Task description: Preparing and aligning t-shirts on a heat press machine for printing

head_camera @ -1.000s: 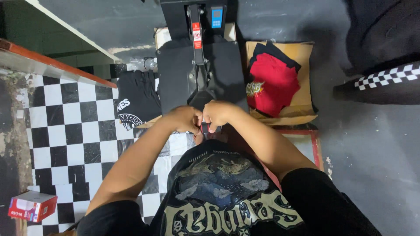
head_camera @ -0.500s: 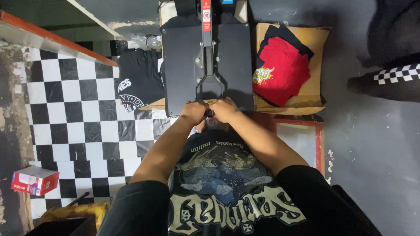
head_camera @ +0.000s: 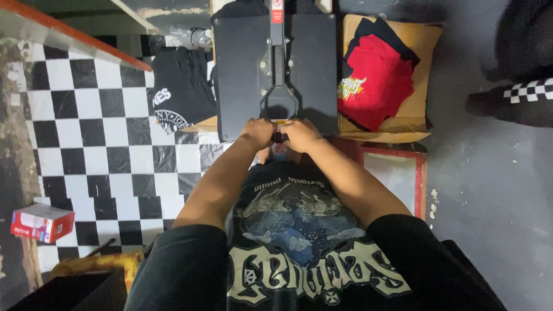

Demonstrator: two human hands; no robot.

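Head view, looking straight down: both hands sat together at the near edge of a black heat press (head_camera: pixel 275 69). Left hand (head_camera: pixel 257 132) and right hand (head_camera: pixel 300 135) were each closed tight around a dark handle (head_camera: pixel 279 137), knuckles up, thumbs nearly touching at ctr. Handle itself mostly hidden by fingers; only a short dark bit showed btwn the hands. It lay at the end of the press arm (head_camera: pixel 279 75), which ran down the middle of the flat top plate w/ a red label at the far end.

Surroundings:
- Red shirt (head_camera: pixel 377 80) w/ yellow print, folded over a black garment, lay in a cardboard box (head_camera: pixel 423 52) just right of the press.
- Black shirt (head_camera: pixel 178 86) w/ white print lay left of the press, touching its side.
- Black-and-white checkered floor (head_camera: pixel 92 144) covered the left side; gray floor at right.
- Small red-and-white carton (head_camera: pixel 41 222) sat on the checkered floor, well apart from the press, near left.
- Red-framed panel (head_camera: pixel 397 173) lay below the box, beside the right forearm.

Both forearms extended fwd over a black printed shirt worn by the person.
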